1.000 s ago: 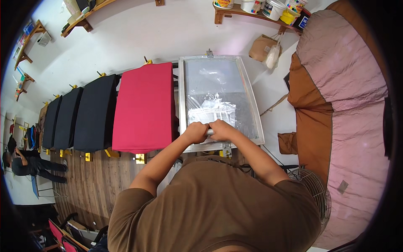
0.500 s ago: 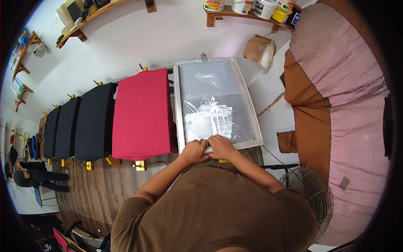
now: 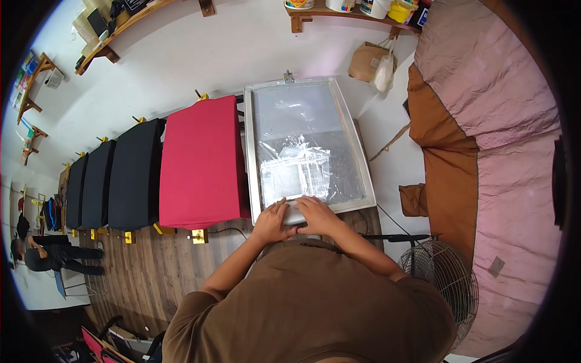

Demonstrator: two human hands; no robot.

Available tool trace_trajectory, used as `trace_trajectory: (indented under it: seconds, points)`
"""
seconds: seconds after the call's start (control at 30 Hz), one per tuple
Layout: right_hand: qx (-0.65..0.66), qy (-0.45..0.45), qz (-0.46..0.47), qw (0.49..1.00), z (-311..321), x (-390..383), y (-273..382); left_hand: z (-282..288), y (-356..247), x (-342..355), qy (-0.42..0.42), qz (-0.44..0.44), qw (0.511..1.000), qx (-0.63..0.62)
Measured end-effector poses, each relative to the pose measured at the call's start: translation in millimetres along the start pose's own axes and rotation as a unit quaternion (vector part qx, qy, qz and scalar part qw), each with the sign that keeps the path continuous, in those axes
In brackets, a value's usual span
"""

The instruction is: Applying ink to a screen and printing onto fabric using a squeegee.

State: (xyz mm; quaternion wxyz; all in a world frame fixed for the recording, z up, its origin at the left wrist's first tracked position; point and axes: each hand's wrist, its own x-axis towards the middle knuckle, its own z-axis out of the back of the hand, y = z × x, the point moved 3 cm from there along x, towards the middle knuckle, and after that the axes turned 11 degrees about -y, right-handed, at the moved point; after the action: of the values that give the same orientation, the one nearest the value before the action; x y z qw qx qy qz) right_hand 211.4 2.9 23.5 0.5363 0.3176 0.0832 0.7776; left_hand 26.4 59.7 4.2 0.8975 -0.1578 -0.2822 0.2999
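Observation:
A silkscreen frame [image 3: 361, 158] with a pale rim lies in front of me. White streaks of ink [image 3: 296, 166] spread over the nearer half of its translucent mesh. My left hand [image 3: 273, 222] and my right hand [image 3: 316, 216] are side by side at the near rail. Their fingers reach over it toward the mesh, and the thumbs nearly meet on my side. A light grey rounded piece of the rail shows between them. What lies under the palms is hidden.
Left of the frame stands a red cloth-covered board [image 3: 200, 163], then several black ones [image 3: 134, 175]. A wire fan [image 3: 445, 290] is close on my right, beside a large pink and brown cloth [image 3: 484, 121]. Another person [image 3: 54, 255] stands far left. Shelves [image 3: 327, 13] hold tubs.
My fingers have stretched from a closed clasp to reach farther over the near rail, and the hands sit slightly farther left. The whole view has shifted a little.

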Motion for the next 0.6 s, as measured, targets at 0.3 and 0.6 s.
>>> trace_trajectory:
  seconds: [0.3,0.6]
  points:
    - [0.109,-0.098,-0.316,0.937,7.7,-72.8,-33.9,59.2,22.7,-50.9,-0.24,0.148,0.96,0.0]
    - [0.294,-0.081,-0.556,0.773,-27.3,-124.6,-22.7,53.7,69.4,-164.4,-0.216,0.308,0.926,0.014]
